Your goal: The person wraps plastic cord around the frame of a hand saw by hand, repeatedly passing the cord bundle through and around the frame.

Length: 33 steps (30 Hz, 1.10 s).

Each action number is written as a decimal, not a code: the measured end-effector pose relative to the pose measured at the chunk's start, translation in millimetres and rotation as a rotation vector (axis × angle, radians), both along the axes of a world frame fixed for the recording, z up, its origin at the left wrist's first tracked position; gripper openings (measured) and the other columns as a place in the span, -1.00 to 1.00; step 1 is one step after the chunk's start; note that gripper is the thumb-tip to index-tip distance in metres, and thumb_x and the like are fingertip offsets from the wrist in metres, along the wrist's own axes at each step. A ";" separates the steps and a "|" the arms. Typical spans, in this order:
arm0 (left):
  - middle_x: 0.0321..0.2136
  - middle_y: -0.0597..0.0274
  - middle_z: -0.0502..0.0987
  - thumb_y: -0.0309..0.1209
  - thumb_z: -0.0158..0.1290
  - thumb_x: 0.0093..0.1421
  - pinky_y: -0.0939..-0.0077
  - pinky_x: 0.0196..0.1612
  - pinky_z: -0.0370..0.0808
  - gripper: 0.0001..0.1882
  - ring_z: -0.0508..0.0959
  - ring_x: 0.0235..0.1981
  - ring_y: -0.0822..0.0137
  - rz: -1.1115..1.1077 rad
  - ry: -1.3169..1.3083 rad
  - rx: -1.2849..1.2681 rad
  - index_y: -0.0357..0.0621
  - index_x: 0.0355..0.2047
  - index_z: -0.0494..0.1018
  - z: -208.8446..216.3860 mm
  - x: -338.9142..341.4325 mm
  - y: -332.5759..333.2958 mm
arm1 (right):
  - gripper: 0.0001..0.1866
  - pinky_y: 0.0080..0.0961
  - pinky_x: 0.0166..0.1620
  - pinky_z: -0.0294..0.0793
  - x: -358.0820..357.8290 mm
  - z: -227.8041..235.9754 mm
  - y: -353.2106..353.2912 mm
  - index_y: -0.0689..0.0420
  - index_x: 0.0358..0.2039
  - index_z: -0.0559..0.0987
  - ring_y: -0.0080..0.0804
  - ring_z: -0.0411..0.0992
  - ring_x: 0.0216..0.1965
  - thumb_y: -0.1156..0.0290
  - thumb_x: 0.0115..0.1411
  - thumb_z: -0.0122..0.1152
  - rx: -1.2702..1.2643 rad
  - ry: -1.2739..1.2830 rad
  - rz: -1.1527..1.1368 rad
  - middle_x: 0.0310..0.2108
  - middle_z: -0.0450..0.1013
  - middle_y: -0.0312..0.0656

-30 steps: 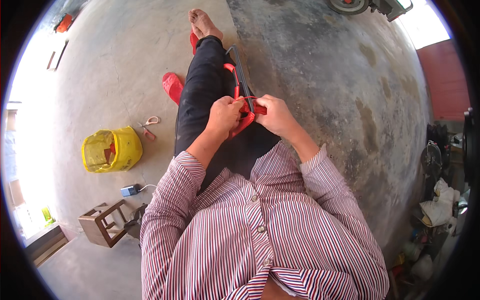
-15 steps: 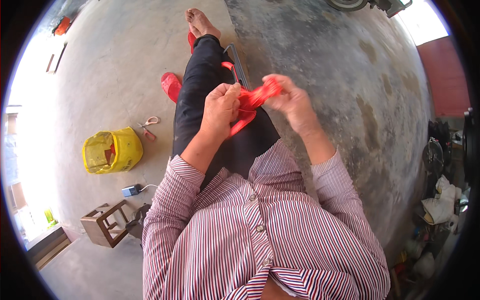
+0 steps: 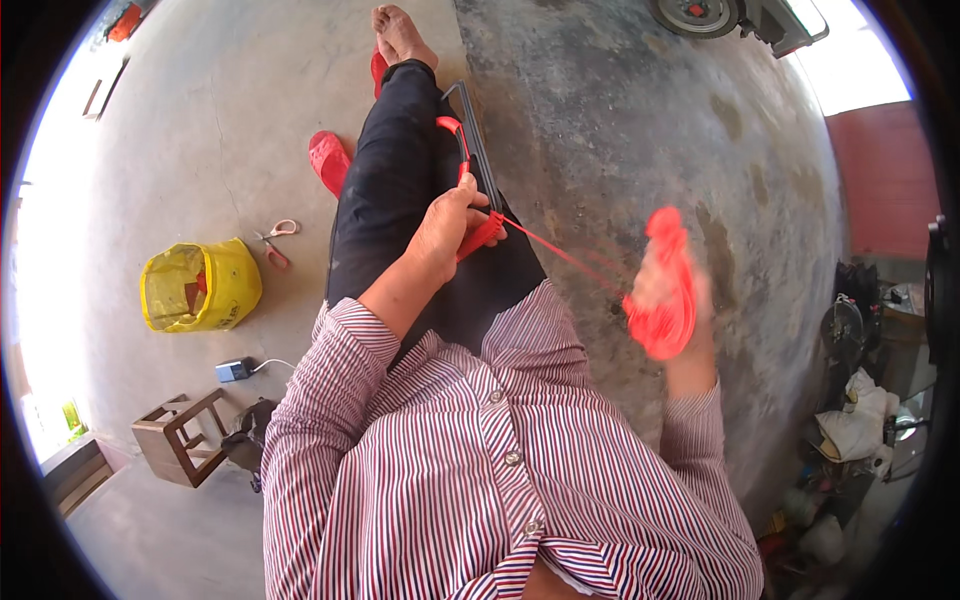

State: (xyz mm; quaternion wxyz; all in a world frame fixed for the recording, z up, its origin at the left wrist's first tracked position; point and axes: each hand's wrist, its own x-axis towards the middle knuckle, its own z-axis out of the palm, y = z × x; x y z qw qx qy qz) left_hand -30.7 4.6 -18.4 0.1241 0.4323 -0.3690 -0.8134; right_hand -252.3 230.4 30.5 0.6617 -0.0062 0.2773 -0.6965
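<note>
My left hand [image 3: 443, 232] rests on my lap and grips the red part of a dark metal frame with red binding [image 3: 468, 150] that lies along my black-trousered leg. A taut red cord [image 3: 565, 258] runs from that spot out to the right. My right hand [image 3: 675, 290], blurred by motion, is held out to the right over the concrete floor and grips a bundle of the same red cord [image 3: 662, 305]. My striped shirt fills the lower part of the head view.
A yellow bag [image 3: 198, 286] and scissors [image 3: 272, 240] lie on the floor to my left, with a red sandal [image 3: 329, 160] near my leg. A small wooden stool [image 3: 180, 436] and a charger [image 3: 234, 370] sit lower left. Clutter and bags stand at the right edge.
My right hand has swung away from the left hand out to the right, pulling the red cord taut between them. My left hand stayed on the frame.
</note>
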 end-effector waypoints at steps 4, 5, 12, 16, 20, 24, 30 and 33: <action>-0.53 -0.11 0.54 0.13 -0.31 0.37 0.32 -0.29 0.49 -0.36 0.57 -0.47 0.11 0.092 -0.004 0.128 -0.33 -0.20 0.30 -0.1 -4.5 -2.3 | -0.64 -0.44 -0.56 0.25 31.4 -18.1 34.8 0.07 -0.34 0.39 -0.43 0.25 -0.64 0.02 0.36 -0.08 0.229 0.179 0.086 -0.63 0.29 -0.34; -0.55 -0.10 0.53 0.14 -0.32 0.36 0.31 -0.30 0.49 -0.36 0.57 -0.49 0.10 0.148 -0.018 0.179 -0.32 -0.21 0.31 1.4 -0.1 -2.9 | -0.64 -0.43 -0.56 0.26 24.2 -22.1 38.2 0.07 -0.34 0.40 -0.41 0.26 -0.64 0.02 0.36 -0.08 0.248 0.170 -0.117 -0.63 0.29 -0.33; -0.43 0.11 0.54 0.02 -0.16 0.36 0.43 -0.31 0.48 -0.50 0.55 -0.40 0.30 0.125 0.014 0.088 -0.27 -0.25 0.37 -6.3 11.0 4.1 | -0.62 -0.18 -0.15 0.53 -65.9 -60.5 81.6 0.12 -0.02 0.48 -0.14 0.50 -0.20 0.13 0.38 -0.12 0.174 0.315 -0.649 -0.20 0.53 -0.12; -0.34 0.19 0.53 -0.33 0.20 0.16 0.53 -0.08 0.43 -0.68 0.50 -0.22 0.42 -0.066 -0.133 -0.838 -0.33 -0.22 0.45 6.4 20.5 40.4 | -0.64 -0.16 0.03 0.50 15.6 -45.5 17.8 0.23 -0.01 0.48 -0.20 0.50 -0.09 0.24 0.31 0.08 0.108 0.190 -0.345 -0.11 0.52 -0.10; -0.21 -0.06 0.53 -0.31 0.32 0.01 0.27 0.05 0.41 -0.49 0.48 -0.08 0.00 -0.353 0.178 -1.202 -0.34 -0.09 0.46 58.8 24.8 80.4 | -0.60 -0.41 0.00 0.48 91.8 -36.0 -19.8 0.25 -0.04 0.50 -0.38 0.51 -0.14 0.23 0.23 0.22 0.089 0.308 0.108 -0.17 0.53 -0.22; -0.15 0.19 0.56 -0.47 0.18 0.18 0.45 0.02 0.44 -0.69 0.53 -0.10 0.34 -0.095 0.372 -0.511 -0.26 -0.08 0.46 54.9 34.0 68.5 | -0.56 -0.65 -0.31 0.44 94.9 -12.6 -50.7 0.26 0.00 0.47 -0.54 0.50 -0.33 0.21 0.23 0.22 0.072 0.488 0.329 -0.30 0.52 -0.28; -0.21 0.19 0.54 -0.83 -0.06 0.03 0.50 -0.04 0.48 -0.58 0.57 -0.18 0.30 -0.002 0.053 -1.329 -0.16 -0.16 0.53 35.8 44.1 -14.5 | -0.61 -0.76 -0.50 0.31 14.9 -65.4 -104.4 0.22 0.02 0.50 -0.61 0.45 -0.47 0.25 0.26 0.16 -0.280 0.321 0.312 -0.39 0.52 -0.29; -0.31 0.17 0.48 -0.64 0.06 -0.09 0.26 -0.03 0.43 -0.70 0.50 -0.18 0.13 -0.179 -0.302 -1.724 -0.06 -0.32 0.57 11.1 37.9 -27.5 | -0.59 -0.66 -0.28 0.42 28.4 -60.6 -127.4 0.23 0.02 0.50 -0.54 0.46 -0.34 0.37 0.18 0.24 -0.135 0.808 0.230 -0.33 0.50 -0.28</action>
